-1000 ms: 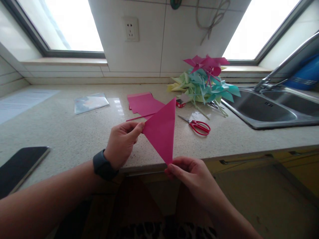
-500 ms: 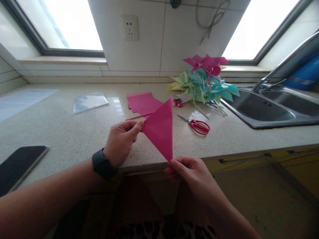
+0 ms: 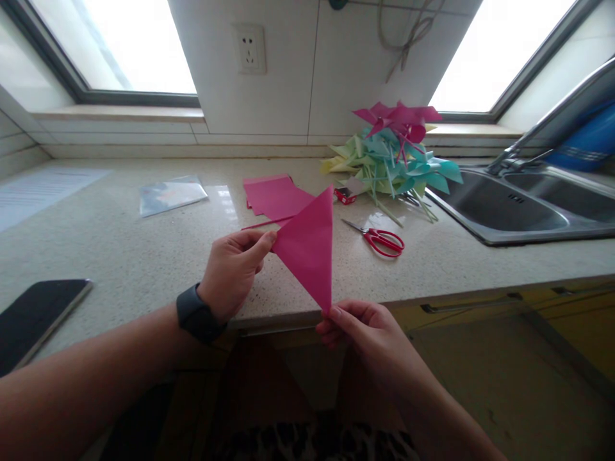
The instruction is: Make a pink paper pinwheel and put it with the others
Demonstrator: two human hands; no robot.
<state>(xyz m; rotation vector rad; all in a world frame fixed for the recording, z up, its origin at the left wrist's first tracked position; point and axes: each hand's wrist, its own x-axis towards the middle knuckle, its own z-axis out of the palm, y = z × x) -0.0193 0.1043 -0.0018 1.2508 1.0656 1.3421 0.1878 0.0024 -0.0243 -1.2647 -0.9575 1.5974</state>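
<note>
A pink sheet of paper, folded into a triangle, is held up above the counter's front edge. My left hand pinches its left corner between thumb and fingers. At the bottom corner, my right hand pinches the paper the same way. The straight folded-looking side runs upright on the right. Behind it lie several pink paper sheets, partly hidden, and a thin pink stick. Red-handled scissors rest on the counter to the right of the paper.
Paper pinwheels in pink, blue, green and yellow are piled at the back right, beside a steel sink. A small red box is near them. On the left are a phone, a clear packet and a printed sheet.
Both hands keep their pinch on the triangular paper, which looks the same. The whole view has shifted only very slightly.
</note>
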